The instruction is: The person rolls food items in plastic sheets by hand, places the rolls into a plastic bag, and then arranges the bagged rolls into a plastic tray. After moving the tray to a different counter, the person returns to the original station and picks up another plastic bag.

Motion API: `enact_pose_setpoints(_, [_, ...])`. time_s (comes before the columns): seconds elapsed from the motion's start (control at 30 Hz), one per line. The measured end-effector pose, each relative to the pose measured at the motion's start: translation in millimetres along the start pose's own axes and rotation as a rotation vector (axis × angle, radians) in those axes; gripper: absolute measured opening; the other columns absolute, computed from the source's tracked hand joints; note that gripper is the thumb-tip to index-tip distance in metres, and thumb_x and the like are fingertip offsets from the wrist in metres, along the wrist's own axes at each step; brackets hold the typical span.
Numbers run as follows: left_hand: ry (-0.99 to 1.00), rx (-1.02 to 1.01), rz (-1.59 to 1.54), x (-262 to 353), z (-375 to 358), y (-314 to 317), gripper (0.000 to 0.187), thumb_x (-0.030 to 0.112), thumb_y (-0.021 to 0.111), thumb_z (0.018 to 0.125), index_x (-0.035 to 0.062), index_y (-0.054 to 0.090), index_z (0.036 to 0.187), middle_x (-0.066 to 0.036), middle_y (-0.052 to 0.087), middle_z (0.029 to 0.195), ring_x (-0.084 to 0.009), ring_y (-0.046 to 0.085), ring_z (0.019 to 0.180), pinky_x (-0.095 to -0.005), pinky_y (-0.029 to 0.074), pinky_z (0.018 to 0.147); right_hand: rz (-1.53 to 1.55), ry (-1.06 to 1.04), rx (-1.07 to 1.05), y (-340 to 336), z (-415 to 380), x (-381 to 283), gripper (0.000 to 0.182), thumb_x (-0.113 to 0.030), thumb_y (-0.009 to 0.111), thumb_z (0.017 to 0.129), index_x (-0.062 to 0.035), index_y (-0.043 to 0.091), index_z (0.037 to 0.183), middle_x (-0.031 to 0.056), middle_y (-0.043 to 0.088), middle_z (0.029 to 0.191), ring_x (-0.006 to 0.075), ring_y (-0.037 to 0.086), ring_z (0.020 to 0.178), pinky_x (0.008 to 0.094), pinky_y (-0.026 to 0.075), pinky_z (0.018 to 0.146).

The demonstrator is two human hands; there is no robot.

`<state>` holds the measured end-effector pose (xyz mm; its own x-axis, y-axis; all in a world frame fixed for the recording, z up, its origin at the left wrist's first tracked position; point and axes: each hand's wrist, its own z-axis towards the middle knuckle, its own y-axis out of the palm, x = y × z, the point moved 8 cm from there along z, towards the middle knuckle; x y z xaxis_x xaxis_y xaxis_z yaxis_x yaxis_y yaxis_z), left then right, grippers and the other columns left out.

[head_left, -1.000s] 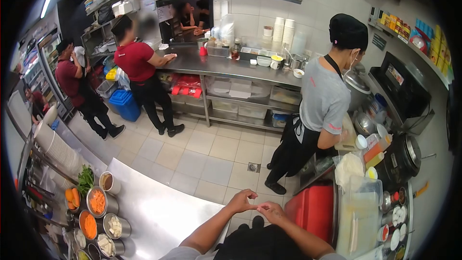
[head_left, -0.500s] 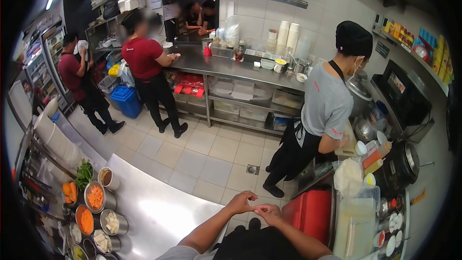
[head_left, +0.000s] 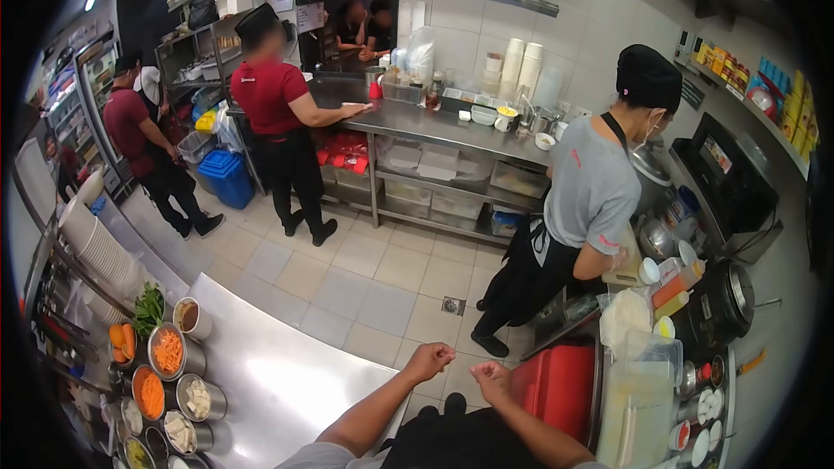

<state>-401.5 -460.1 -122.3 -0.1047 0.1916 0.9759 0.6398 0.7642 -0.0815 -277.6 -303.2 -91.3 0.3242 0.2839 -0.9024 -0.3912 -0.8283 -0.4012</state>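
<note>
Hands (head_left: pixel 431 363) parted — both pinched narrow, pointing inward (anything held: can't tell).

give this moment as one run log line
left hand: fingers curled, nothing visibly held | right hand: fingers curled, apart from left | red container: right of both hands

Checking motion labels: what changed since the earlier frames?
The left hand and right hand, touching before, have come apart. At the back counter, the red-shirted co-worker's hand moved rightward in view. Whether anything small was released is unclear. The metal containers and grey-shirted co-worker stay put.
</note>
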Motion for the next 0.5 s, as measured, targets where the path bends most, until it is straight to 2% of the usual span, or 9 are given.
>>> enact_pose_setpoints(0.07, [0.064,0.034,0.062,-2,2,0,0.024,0.024,0.077,0.087,0.0037,0.072,0.098,-0.007,0.064,0.068,-0.0127,0.057,0.061,-0.0302,0.049,0.060,0.235,0.081,-0.019,3,3,17,0.020,-0.016,0.076,0.085,-0.0011,0.071,0.096,0.0026,0.068,0.077,0.0112,0.064,0.069,0.0262,0.052,0.067])
enact_pose_setpoints(0.1, [0.131,0.069,0.125,-1,4,-1,0.022,0.023,0.076,0.088,0.0036,0.072,0.096,-0.006,0.062,0.063,-0.0128,0.053,0.056,-0.0307,0.047,0.057,0.234,0.083,-0.019,3,2,15,0.020,-0.016,0.076,0.085,-0.0011,0.071,0.096,0.0026,0.068,0.077,0.0112,0.064,0.069,0.0262,0.052,0.067])
enact_pose_setpoints(0.2, [0.240,0.098,0.177,1,3,-2,0.022,0.026,0.076,0.088,0.0045,0.073,0.093,-0.008,0.061,0.062,-0.0127,0.050,0.056,-0.0304,0.045,0.057,0.192,0.093,-0.050,6,-3,13,0.014,-0.009,0.071,0.085,-0.0017,0.072,0.098,0.0032,0.068,0.079,0.0119,0.065,0.073,0.0267,0.053,0.071])
enact_pose_setpoints(0.23, [0.240,0.098,0.177,4,2,-2,0.022,0.026,0.076,0.088,0.0045,0.073,0.093,-0.008,0.061,0.062,-0.0127,0.050,0.056,-0.0304,0.045,0.057,0.117,-0.053,-0.023,3,-3,2,0.016,-0.007,0.071,0.085,-0.0016,0.071,0.100,0.0040,0.068,0.082,0.0121,0.065,0.075,0.0269,0.054,0.073])
enact_pose_setpoints(0.27, [0.226,0.085,0.189,6,0,-2,0.024,0.027,0.076,0.088,0.0040,0.073,0.088,-0.009,0.060,0.062,-0.0147,0.051,0.054,-0.0314,0.046,0.056,0.042,-0.199,0.003,1,-5,-9,0.018,-0.005,0.071,0.084,-0.0014,0.071,0.101,0.0047,0.069,0.084,0.0123,0.066,0.077,0.0272,0.054,0.075])
enact_pose_setpoints(0.33, [0.211,0.070,0.201,21,-6,-3,0.026,0.029,0.076,0.088,0.0034,0.072,0.083,-0.010,0.060,0.061,-0.0168,0.051,0.052,-0.0325,0.046,0.055,0.023,-0.202,0.004,1,-4,-9,0.020,-0.003,0.073,0.082,-0.0014,0.071,0.102,0.0053,0.070,0.088,0.0118,0.066,0.079,0.0265,0.054,0.075])
enact_pose_setpoints(0.4, [0.218,0.106,0.376,35,-12,-6,0.037,0.034,0.076,0.087,0.0029,0.067,0.070,-0.013,0.059,0.058,-0.0244,0.053,0.051,-0.0356,0.046,0.054,0.002,-0.205,0.006,-2,-6,-18,0.023,-0.002,0.075,0.080,-0.0014,0.070,0.103,0.0060,0.071,0.091,0.0113,0.066,0.081,0.0259,0.054,0.075])
enact_pose_setpoints(0.47, [0.223,0.155,0.396,38,-13,-9,0.042,0.038,0.075,0.088,0.0032,0.065,0.066,-0.014,0.058,0.057,-0.0281,0.053,0.051,-0.0378,0.045,0.053,0.097,-0.032,-0.085,0,-13,-27,0.018,-0.005,0.074,0.081,-0.0001,0.070,0.099,0.0066,0.070,0.089,0.0124,0.066,0.079,0.0266,0.055,0.076])
enact_pose_setpoints(0.5, [0.227,0.205,0.415,40,-13,-13,0.048,0.041,0.073,0.089,0.0035,0.062,0.061,-0.016,0.058,0.056,-0.0319,0.054,0.052,-0.0400,0.045,0.053,0.096,-0.032,-0.084,1,-13,-25,0.018,-0.005,0.074,0.081,-0.0001,0.070,0.099,0.0066,0.070,0.089,0.0124,0.066,0.079,0.0266,0.055,0.076])
